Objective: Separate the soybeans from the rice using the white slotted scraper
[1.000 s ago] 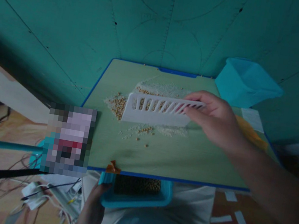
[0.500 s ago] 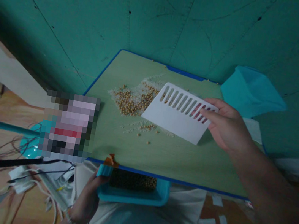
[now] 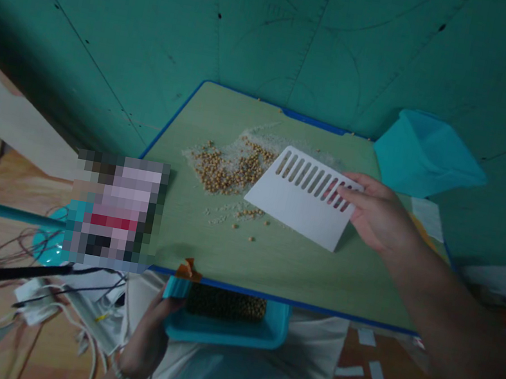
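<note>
My right hand (image 3: 379, 212) is closed on the right end of a white slotted scraper (image 3: 299, 207), held tilted above the table. Just left of the scraper, soybean-like yellow beans (image 3: 225, 168) lie heaped among small white grains (image 3: 247, 139). A few loose beans and grains are scattered nearer the front edge. Below that edge, my left hand (image 3: 151, 335) grips the left end of a blue-green rectangular tray (image 3: 227, 336). Dark and tan beans (image 3: 227, 304) fill the tray's back part, partly hidden by the table edge.
The pale green tabletop (image 3: 315, 279) has a blue rim and backs onto a green wall. A blue open container (image 3: 430, 155) stands at its back right corner. An orange scrap (image 3: 189, 268) lies at the front edge. Cables and a power strip (image 3: 88, 314) cover the floor at left.
My right hand has drawn the scraper slightly right and toward me, away from the bean heap. My left hand and the tray have stayed nearly in place.
</note>
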`<state>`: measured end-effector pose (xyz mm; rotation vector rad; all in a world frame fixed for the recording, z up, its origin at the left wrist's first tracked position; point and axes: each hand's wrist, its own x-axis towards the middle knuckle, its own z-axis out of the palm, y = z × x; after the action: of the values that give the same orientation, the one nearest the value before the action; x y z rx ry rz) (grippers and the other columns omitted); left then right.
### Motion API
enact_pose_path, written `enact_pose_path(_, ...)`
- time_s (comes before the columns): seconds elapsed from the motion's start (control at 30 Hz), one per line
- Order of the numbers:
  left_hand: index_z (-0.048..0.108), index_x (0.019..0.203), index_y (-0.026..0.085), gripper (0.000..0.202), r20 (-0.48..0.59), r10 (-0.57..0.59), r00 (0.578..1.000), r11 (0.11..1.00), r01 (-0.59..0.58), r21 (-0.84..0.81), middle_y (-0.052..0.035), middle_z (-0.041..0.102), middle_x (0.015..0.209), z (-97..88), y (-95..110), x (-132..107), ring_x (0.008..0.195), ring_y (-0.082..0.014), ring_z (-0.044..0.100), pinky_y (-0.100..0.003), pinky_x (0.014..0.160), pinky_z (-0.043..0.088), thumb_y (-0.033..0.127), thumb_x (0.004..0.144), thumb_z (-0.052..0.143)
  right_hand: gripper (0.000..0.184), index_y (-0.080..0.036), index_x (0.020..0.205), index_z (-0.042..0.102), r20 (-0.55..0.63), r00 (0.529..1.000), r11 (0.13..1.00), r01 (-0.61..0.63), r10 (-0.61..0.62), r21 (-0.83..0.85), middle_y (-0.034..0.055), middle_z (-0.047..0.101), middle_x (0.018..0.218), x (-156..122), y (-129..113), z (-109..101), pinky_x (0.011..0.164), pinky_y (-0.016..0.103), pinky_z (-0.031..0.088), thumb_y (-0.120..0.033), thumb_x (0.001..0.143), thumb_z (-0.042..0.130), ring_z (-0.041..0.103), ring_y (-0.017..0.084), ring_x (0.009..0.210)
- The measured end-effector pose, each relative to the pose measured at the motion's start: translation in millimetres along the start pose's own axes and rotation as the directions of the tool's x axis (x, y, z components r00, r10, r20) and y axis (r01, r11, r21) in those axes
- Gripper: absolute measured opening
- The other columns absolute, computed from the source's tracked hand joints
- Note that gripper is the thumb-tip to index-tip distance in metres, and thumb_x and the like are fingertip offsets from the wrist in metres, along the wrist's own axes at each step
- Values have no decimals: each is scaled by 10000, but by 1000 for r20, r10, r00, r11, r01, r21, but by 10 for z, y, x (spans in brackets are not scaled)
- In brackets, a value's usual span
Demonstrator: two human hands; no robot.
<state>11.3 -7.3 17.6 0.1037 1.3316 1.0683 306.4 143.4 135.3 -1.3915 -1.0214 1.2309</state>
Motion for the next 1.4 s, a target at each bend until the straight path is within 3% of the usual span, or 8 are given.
enact_pose_path(0.23,720,938,233,387,44,4,999,1000,-4,-8,2,775,897,2,10,19,1045,-310,598,-380,831,481,224,551,709,182,-199,797,596,26,998,997,-65,64,35,8,677,728,-7,70,-17,674,343,502,-142,645,677,642,158,650)
enact_pose_path(0.43,730,743,224,205,54,50,997,999,-51,8,-11,778,840,-3,9,20,1049,-330,597,-394,830,493,256,540,718,182,-177,793,601,28,991,984,-130,127,123,2,675,679,-36,50,41,608,286,481,-101,640,665,622,131,583)
enact_pose_path(0.83,677,1050,217,448,59,26,998,1000,-26,-3,-11,774,935,43,39,-22,1037,-301,618,-371,801,512,211,602,674,157,-173,772,620,53,977,964,-211,205,159,6,695,701,-11,92,78,638,265,488,-36,708,579,638,125,627)
enact_pose_path(1.4,730,837,220,283,59,33,998,999,-34,18,8,777,772,-26,0,40,935,-279,649,-332,752,510,247,556,713,165,-157,810,617,135,957,947,-278,258,161,9,687,693,-98,119,128,636,271,485,-45,690,609,633,123,603)
